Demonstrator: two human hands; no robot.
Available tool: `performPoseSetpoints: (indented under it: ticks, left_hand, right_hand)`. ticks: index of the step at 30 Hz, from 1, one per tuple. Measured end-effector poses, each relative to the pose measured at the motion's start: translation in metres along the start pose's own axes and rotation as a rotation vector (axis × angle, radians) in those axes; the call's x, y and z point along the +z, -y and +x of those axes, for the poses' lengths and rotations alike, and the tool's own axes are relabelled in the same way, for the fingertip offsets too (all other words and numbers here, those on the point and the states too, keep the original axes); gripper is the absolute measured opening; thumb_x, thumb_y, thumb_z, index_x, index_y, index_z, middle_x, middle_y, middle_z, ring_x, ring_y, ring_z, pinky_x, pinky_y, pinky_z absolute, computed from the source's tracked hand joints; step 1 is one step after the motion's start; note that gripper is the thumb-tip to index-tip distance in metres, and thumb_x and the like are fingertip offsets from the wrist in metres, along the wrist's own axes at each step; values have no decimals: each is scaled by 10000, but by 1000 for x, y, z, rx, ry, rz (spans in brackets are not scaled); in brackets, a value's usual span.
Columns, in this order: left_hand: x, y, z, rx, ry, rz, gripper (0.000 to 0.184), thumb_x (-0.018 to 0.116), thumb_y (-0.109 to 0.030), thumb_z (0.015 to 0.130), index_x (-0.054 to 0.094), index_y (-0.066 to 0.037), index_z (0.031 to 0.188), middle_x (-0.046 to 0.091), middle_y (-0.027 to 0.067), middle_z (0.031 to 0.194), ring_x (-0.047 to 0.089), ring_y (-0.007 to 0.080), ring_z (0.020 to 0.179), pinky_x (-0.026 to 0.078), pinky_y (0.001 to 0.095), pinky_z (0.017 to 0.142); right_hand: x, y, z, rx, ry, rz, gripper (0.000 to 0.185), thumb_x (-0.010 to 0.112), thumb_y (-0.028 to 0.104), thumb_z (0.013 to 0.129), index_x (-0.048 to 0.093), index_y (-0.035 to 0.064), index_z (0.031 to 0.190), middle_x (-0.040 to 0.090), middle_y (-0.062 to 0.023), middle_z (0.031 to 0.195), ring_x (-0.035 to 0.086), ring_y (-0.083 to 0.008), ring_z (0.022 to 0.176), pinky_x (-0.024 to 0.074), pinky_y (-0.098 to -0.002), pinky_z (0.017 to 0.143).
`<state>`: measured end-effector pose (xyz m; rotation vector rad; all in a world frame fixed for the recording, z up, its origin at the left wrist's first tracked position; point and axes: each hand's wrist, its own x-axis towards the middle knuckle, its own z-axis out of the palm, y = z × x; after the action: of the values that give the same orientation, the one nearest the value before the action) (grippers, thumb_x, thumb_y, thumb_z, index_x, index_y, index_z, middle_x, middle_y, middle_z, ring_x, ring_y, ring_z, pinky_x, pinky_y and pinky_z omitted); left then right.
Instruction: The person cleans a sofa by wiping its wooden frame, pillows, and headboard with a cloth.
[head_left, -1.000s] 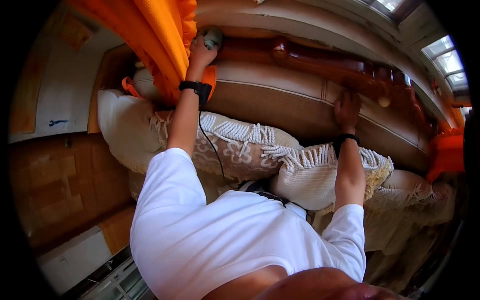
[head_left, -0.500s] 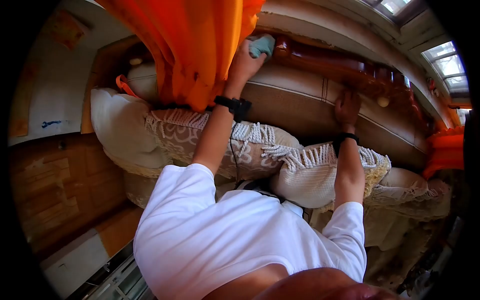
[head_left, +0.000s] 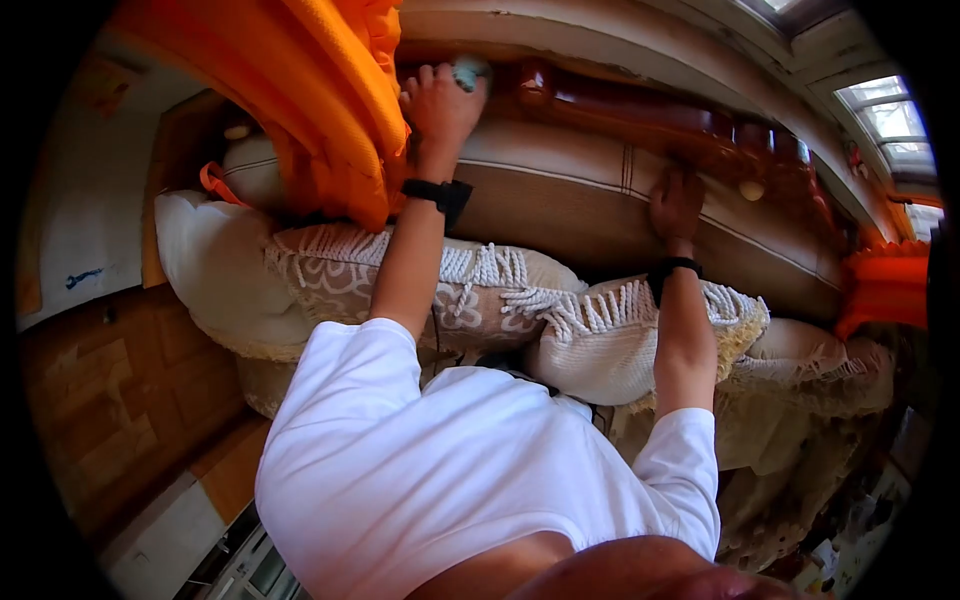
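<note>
My left hand (head_left: 443, 108) is closed on a pale blue-green cloth (head_left: 470, 72), which is partly hidden and blurred. It is at the top of the sofa's back, by the dark wooden trim and right against the orange curtain (head_left: 330, 90). Further right, my right hand (head_left: 678, 208) rests on the brown padded backrest (head_left: 560, 205), fingers stretched toward the carved, glossy wooden top rail (head_left: 640, 110). Its fingers are in shadow, and I see nothing held in them. A black band circles each wrist.
Fringed cushions (head_left: 600, 350) line the sofa below my arms, beside a patterned one (head_left: 340, 262). A windowsill ledge (head_left: 600, 50) runs behind the rail, with a window (head_left: 885, 115) at upper right. Another orange cloth (head_left: 885, 285) hangs at the right end.
My left hand has moved left with the cloth, and the curtain is pushed further left. The right hand stays on the backrest. The whole view has shifted slightly.
</note>
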<state>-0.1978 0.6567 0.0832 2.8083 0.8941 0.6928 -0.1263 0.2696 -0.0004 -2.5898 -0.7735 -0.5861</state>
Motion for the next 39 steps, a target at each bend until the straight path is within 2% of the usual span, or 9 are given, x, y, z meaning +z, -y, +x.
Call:
performPoseSetpoints:
  ticks: [4,11,19,24,28,30,34,38,39]
  left_hand:
    - [0,-39,1,-40,125,-169,544,627,-515,807,696,-46,1072,602,183,1162,538,392,1104,400,498,974]
    - [-2,-45,0,-63,171,-482,535,638,-497,787,684,13,944,618,254,1039,559,424,1008,463,458,918]
    - [4,-66,-9,26,14,-216,550,644,-459,815,637,38,1052,615,235,1087,573,410,1013,473,490,903]
    - [9,-59,5,42,44,-235,527,658,-430,821,638,45,1050,617,246,1116,592,403,1043,484,473,916]
    - [-11,-38,16,30,361,-393,501,658,-396,832,646,59,1041,653,272,1048,648,395,962,515,445,860]
    - [-27,-31,14,47,509,-421,474,650,-365,847,647,72,1029,674,285,959,671,404,884,530,434,819]
    - [-17,-53,18,78,257,-264,390,653,-323,859,675,57,947,680,273,943,670,401,912,530,435,807]
    - [-18,-57,30,28,440,-241,423,639,-332,874,650,64,1020,677,268,1008,662,414,947,527,436,831]
    - [-14,-55,21,36,333,-245,440,625,-346,881,637,64,1041,653,251,1070,634,401,1015,502,428,894]
  right_hand:
    - [-6,3,2,14,29,15,267,575,192,779,580,65,1014,544,-224,977,518,-421,927,411,-530,800]
    - [-2,1,-2,-23,-45,-17,267,567,170,789,571,72,1038,532,-210,974,514,-414,919,414,-526,800]
    - [3,-3,-7,40,54,-68,275,567,232,783,557,55,993,524,-212,992,517,-421,935,428,-547,792]
    - [4,-1,-7,-30,-77,-78,297,575,238,784,562,58,1020,536,-216,999,519,-421,942,441,-528,788]
    - [3,-1,-5,0,-102,-62,299,578,234,785,572,63,1031,538,-215,997,520,-413,953,444,-521,786]
    - [-3,3,-4,75,41,4,290,577,229,784,580,66,1024,541,-211,990,518,-408,947,437,-525,793]
    - [-3,-1,0,30,-31,-9,290,576,232,782,586,68,1020,544,-209,978,517,-410,933,427,-527,804]
    - [-2,-3,-3,27,-32,24,302,577,231,778,587,68,1032,546,-207,965,516,-410,928,422,-527,812]
    - [-3,-1,-4,18,-65,34,307,578,230,777,587,68,1039,544,-210,963,516,-410,930,424,-527,810]
